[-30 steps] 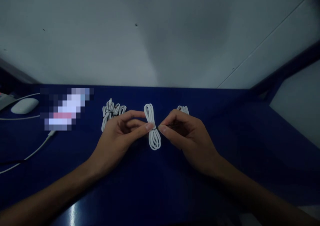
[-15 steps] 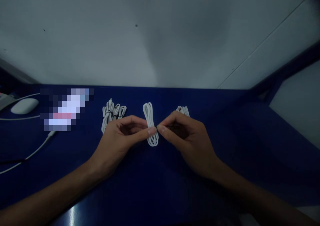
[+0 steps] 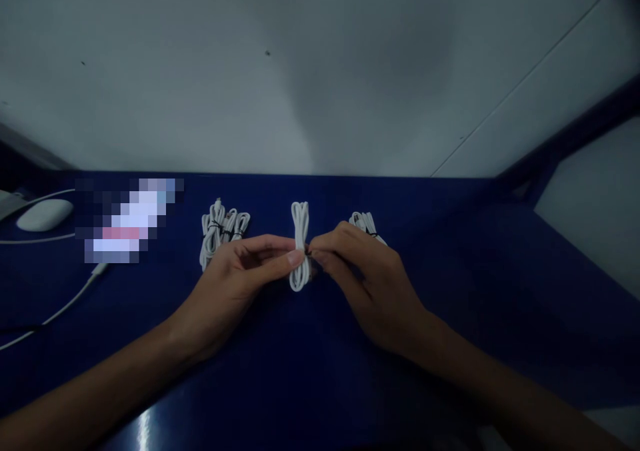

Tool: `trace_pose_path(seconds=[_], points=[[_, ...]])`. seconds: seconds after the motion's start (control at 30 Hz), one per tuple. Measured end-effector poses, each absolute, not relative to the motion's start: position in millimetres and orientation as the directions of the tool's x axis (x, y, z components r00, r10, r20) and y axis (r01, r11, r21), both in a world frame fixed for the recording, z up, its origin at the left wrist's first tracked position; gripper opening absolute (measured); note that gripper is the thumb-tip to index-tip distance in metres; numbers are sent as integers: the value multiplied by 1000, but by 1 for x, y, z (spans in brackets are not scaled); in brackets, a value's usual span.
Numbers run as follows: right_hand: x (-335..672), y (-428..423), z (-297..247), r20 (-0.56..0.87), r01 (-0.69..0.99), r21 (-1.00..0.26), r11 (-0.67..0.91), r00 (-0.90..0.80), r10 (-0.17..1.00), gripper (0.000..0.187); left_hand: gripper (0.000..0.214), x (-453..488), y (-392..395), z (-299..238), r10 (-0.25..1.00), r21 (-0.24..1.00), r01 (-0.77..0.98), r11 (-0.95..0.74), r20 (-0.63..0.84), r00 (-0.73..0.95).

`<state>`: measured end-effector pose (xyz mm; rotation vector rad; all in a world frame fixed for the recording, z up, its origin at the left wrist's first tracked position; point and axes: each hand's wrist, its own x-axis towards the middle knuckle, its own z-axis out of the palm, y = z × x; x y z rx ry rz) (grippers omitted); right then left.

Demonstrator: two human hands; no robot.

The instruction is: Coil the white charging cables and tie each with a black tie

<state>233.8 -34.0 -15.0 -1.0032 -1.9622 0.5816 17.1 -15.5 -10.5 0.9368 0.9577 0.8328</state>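
Upright in front of me is a coiled white cable (image 3: pixel 300 221), gathered narrow at its middle. My left hand (image 3: pixel 227 291) is closed on it, thumb in front and fingers behind. At the right side of the coil's waist, the thumb and index finger of my right hand (image 3: pixel 383 291) are pinched on a thin dark twist tie (image 3: pixel 307 251), mostly hidden by the fingertips. Behind my left hand lie several white cable bundles (image 3: pixel 213 228) bound with black ties. Another white bundle (image 3: pixel 364 221) with a black tie lies partly hidden behind my right hand.
At the left of the blue table (image 3: pixel 280 371) lies a blurred-out lit phone (image 3: pixel 133 221) with a white cord (image 3: pixel 65 308) plugged in. A white computer mouse (image 3: pixel 45 215) sits beside it. A pale wall (image 3: pixel 250 104) rises along the back edge.
The coil has turned more upright and its middle looks pinched narrower. My right fingertips have shifted slightly left and up against its side. The whole view has drifted a little.
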Motion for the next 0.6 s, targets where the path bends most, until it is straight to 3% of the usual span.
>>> trace_pose_path(seconds=[0.17, 0.23, 0.3, 0.37, 0.43, 0.53, 0.6], points=[[235, -34, -16, 476, 459, -674, 580, -330, 815, 21, 19, 17, -15, -10, 894, 937, -118, 328, -267, 361], [235, -33, -13, 429, 443, -728, 523, -300, 852, 20, 18, 15, -15, -7, 914, 980, 31, 198, -196, 355], [234, -34, -11, 353, 404, -808, 429, -251, 901, 22, 27, 11, -11, 0, 944, 961, 271, -56, -37, 327], [234, -34, -10, 282, 338, -877, 341, -212, 936, 25, 35, 2, -3, 9, 947, 766, 558, -319, 227, 229], [235, -33, -10, 247, 266, -918, 293, -196, 949, 26, 44, -14, 9, 18, 904, 521, 769, -370, 394, 168], [235, -34, -12, 227, 212, -940, 267, -196, 954, 26, 57, -51, 27, 24, 913, 170, 954, -246, 370, 170], [234, -34, -12, 215, 216, -943, 255, -191, 958, 27, 63, -79, 36, 22, 922, 19, 980, -200, 342, 182]])
